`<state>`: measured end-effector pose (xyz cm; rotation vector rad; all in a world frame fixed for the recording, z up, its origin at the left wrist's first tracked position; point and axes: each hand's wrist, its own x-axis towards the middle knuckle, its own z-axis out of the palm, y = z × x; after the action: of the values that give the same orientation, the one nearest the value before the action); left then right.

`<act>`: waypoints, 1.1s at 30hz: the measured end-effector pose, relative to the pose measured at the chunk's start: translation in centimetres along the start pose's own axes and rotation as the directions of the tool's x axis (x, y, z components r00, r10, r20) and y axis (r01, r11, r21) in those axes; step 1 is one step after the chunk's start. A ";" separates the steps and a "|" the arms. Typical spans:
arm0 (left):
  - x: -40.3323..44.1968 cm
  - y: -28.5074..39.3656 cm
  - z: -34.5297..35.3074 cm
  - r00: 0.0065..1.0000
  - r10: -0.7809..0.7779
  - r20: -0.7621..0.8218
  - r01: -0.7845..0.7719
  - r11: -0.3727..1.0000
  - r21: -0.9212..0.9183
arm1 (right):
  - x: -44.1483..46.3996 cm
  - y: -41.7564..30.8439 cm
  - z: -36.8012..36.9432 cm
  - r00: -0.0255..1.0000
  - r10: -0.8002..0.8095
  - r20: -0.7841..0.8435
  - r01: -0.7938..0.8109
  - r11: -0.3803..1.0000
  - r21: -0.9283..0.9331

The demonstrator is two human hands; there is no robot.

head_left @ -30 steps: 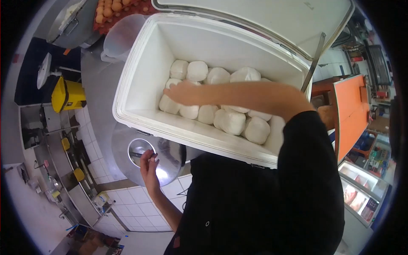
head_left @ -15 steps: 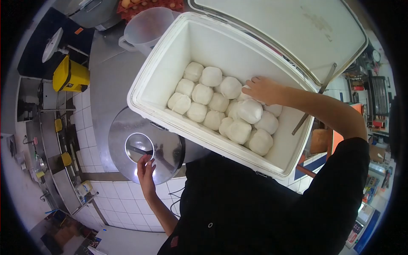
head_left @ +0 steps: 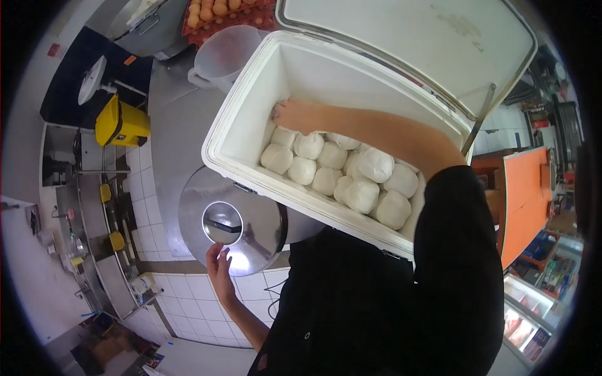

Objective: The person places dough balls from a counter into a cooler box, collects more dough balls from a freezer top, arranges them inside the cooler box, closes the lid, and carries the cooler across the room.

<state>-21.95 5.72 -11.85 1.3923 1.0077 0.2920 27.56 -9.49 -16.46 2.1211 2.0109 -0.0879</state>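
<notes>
A white cooler box stands with its lid raised, holding several rounded white dough balls, some stacked on others. My right hand reaches across the inside to the far left corner, its fingers bent downward over the dough balls there. It seems to hold nothing, though the hand and forearm cover part of the back row. My left hand hangs beside the round metal lid of a large pot. Its fingers are apart and loosely curved near the lid's black handle, with nothing in them.
The open cooler lid leans back behind the box, held by a metal strut. A clear plastic jug and red trays of eggs stand on the steel table. A yellow bin is farther left.
My right hand has moved left inside the cooler, from the middle of the dough balls to the far left corner. My left hand stays near the pot lid. The view has shifted slightly.
</notes>
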 end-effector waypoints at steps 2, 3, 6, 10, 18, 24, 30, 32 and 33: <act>-0.5 0.1 0.3 1.000 -0.017 0.005 0.017 1.000 0.014 | 0.0 -0.7 2.8 0.986 -0.004 -0.168 0.006 1.000 0.014; -0.8 0.0 0.6 0.999 -0.037 0.001 0.037 0.999 -0.001 | -1.0 -0.9 3.6 0.956 -0.001 -0.293 -0.001 1.000 -0.008; -0.9 -1.9 0.8 0.995 -0.095 0.015 0.095 0.995 -0.017 | -5.3 -1.4 -2.4 0.992 0.106 -0.069 -0.091 0.977 0.194; -0.4 -3.3 1.3 0.991 -0.131 0.017 0.131 0.991 0.002 | -13.2 -3.7 -8.3 0.690 -0.008 0.724 -0.324 0.891 0.319; 0.3 -2.2 1.7 0.992 -0.124 0.008 0.124 0.992 -0.023 | -18.2 -3.5 -8.8 0.775 0.071 0.628 -0.363 0.864 0.349; 0.4 -2.5 0.1 0.997 -0.080 -0.019 0.081 0.996 0.049 | -6.3 -5.5 -6.9 0.943 0.226 0.244 -0.314 0.849 0.426; 0.1 -2.6 1.3 0.996 -0.079 0.034 0.076 0.994 0.075 | -1.0 -8.4 -1.2 0.953 0.304 -0.001 -0.232 0.728 0.645; -0.2 -3.1 2.2 0.993 -0.104 0.046 0.102 0.993 0.054 | -2.9 -7.2 -3.4 0.955 0.268 0.125 -0.253 0.521 0.815; -0.2 -3.3 2.6 0.992 -0.115 0.047 0.113 0.993 0.032 | -4.3 -6.2 -4.2 0.980 0.152 0.130 -0.188 0.486 0.853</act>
<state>-21.41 3.12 -15.15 1.3558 1.0506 0.1589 20.66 -12.60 -12.27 2.7947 1.8868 -1.3859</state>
